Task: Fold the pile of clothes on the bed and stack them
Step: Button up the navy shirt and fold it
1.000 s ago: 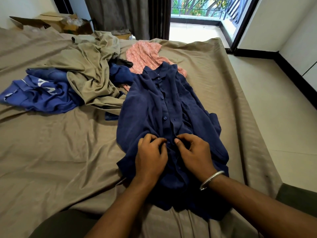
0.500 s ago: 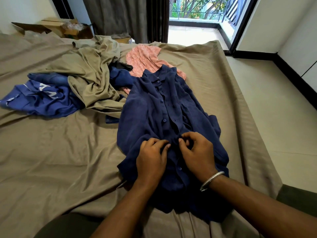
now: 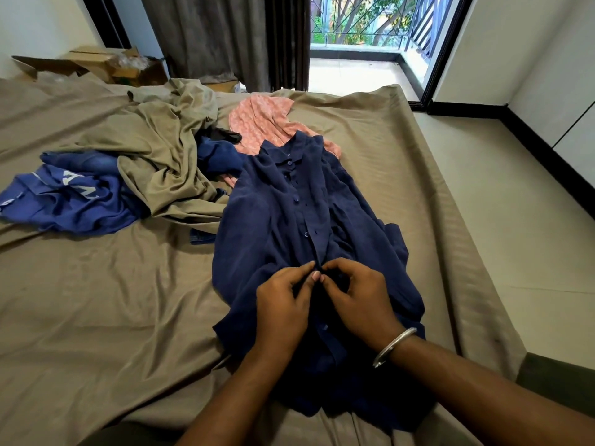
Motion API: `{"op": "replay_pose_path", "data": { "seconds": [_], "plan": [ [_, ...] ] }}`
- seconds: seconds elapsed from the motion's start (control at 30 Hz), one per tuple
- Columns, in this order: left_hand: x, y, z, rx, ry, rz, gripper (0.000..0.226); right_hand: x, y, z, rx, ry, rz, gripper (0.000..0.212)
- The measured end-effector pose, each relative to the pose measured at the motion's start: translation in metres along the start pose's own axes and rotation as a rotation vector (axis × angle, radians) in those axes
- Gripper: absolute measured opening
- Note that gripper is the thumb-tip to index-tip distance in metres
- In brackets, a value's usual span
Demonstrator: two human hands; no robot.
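In the head view, a navy button-front shirt (image 3: 299,226) is laid face up on the bed (image 3: 96,300), its long axis running straight away from the person, collar at the far end. Both hands are met over the placket in the shirt's near half. The left hand (image 3: 283,312) and the right hand (image 3: 360,300) are curled, fingertips pinching the fabric edges together, probably at a button, though the button itself is hidden. Neither hand is nearer; the placket lies between them. Left of the shirt, an olive garment (image 3: 161,162) and a blue printed garment (image 3: 74,197) are left unfolded; beyond its collar, a pink one (image 3: 264,120).
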State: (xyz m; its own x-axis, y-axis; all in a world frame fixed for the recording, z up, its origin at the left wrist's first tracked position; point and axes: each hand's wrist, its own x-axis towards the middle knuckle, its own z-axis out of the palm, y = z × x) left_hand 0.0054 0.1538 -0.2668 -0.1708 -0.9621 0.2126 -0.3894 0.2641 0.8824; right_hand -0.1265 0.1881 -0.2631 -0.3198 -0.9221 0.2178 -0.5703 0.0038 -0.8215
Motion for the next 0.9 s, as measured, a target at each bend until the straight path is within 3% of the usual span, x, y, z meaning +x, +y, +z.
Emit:
{"op": "replay_pose_path", "data": {
  "seconds": [0.13, 0.27, 0.53, 0.63, 0.9],
  "plan": [
    [0.0013, -0.0003, 0.0005, -0.033, -0.014, -0.092, 0.023, 0.0004, -0.0003, -0.0016, -0.058, 0.098, 0.052, 0.004],
    [0.0023, 0.0002, 0.0004, -0.054, -0.005, -0.131, 0.017, 0.0000, -0.0031, -0.0055, -0.115, 0.210, -0.056, 0.008],
    [0.0010, -0.0006, -0.0003, 0.000, -0.038, -0.070, 0.017, 0.0002, -0.0005, -0.0060, -0.119, 0.028, -0.154, 0.012],
    [-0.0004, 0.0011, -0.0002, -0.039, -0.029, -0.078, 0.014, 0.0016, 0.0010, -0.0052, -0.146, 0.025, -0.108, 0.013],
    [-0.0006, 0.0003, 0.0022, -0.235, 0.039, -0.236, 0.010, 0.0062, -0.0012, -0.0024, 0.141, -0.065, 0.159, 0.011]
  ]
}}
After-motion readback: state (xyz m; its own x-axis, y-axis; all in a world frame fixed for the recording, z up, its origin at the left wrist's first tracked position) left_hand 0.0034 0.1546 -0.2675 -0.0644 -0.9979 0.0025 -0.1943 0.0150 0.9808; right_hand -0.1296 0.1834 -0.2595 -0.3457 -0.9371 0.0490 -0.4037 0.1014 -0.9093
